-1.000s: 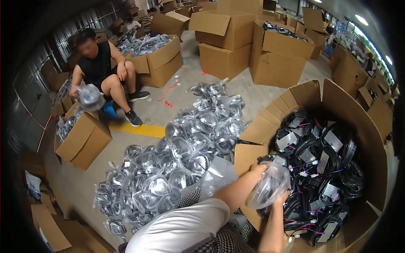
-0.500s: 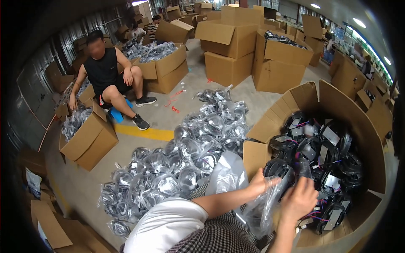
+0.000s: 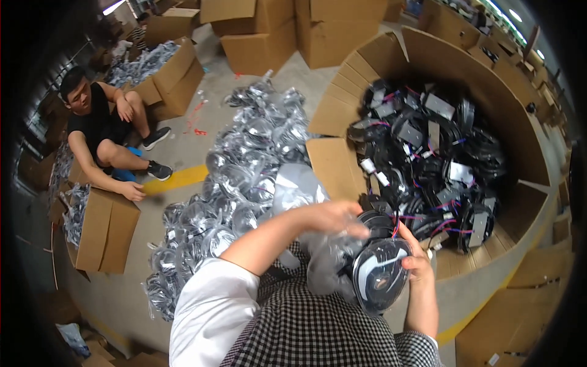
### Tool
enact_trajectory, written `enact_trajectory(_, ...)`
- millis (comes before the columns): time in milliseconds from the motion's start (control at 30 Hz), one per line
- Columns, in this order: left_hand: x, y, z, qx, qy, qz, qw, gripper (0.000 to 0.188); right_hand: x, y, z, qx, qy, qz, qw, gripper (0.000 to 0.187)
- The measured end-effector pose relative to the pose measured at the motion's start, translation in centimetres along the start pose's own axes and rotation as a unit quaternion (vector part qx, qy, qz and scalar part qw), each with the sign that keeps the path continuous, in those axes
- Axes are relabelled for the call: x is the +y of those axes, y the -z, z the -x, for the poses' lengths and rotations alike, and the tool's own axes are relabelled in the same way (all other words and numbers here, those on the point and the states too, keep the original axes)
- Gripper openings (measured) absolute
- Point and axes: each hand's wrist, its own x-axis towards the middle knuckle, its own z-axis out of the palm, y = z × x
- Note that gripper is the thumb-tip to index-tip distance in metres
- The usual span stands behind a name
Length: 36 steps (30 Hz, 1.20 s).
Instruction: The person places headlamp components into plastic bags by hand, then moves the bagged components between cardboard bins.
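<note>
My right hand (image 3: 417, 262) grips a round black unit (image 3: 382, 278) with a shiny, clear domed front, its thumb on the rim. Red and blue wires rise from the unit's back, where a ribbed black part (image 3: 374, 224) shows. Above that part is my left hand (image 3: 341, 218), its fingers smeared by motion. Below the left hand, a thin clear plastic bag (image 3: 327, 266) hangs crumpled against the unit's left side. Whether the left fingers hold the bag cannot be made out.
A large open carton (image 3: 526, 98) at right holds several black units with wires and silver plates. Bagged units (image 3: 244, 177) lie heaped on the floor to the left. Farther left a person (image 3: 98, 131) sits beside a smaller carton (image 3: 110, 229). Stacked cartons (image 3: 260, 52) stand behind.
The domed unit has come out of the carton's area toward my body in my right hand. My left hand has moved up and left, and the view has shifted right.
</note>
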Motion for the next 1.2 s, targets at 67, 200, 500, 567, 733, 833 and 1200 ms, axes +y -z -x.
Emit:
enact_trajectory(67, -3.1, 4.4, -1.5, 0.236, -0.066, -0.153, 0.957, 0.021, 2.5, 3.7, 2.1, 0.083, 0.116, 0.07, 0.987, 0.102)
enact_trajectory(200, -4.5, 11.1, -1.8, 0.603, 0.057, -0.278, 0.745, 0.026, -1.2, -1.0, 4.0, 0.213, 0.271, 0.034, 0.938, 0.095)
enact_trajectory(500, 1.0, 7.4, 0.0, 0.237, -0.005, -0.211, 0.948, 0.033, 2.0, -4.6, -7.9, -0.108, -0.058, 0.044, 0.991, 0.085)
enact_trajectory(567, 2.2, 4.8, 3.5, 0.309, 0.057, -0.356, 0.88, 0.033, 3.7, -3.3, -10.1, 0.098, 0.036, -0.014, 0.994, 0.075)
enact_trajectory(733, -4.4, 1.2, 7.5, 0.399, 0.126, -0.571, 0.707, 0.03, 4.5, -4.3, -11.1, 0.315, 0.152, -0.109, 0.931, 0.073)
enact_trajectory(833, -7.8, 0.0, 8.3, 0.451, 0.008, -0.246, 0.858, 0.026, 3.1, -2.1, -9.9, 0.322, 0.064, 0.391, 0.86, 0.086)
enact_trajectory(1200, -2.3, 0.5, 6.8, 0.512, -0.158, -0.211, 0.817, 0.019, -5.3, -2.5, -2.7, 0.004, 0.111, 0.926, 0.36, 0.011)
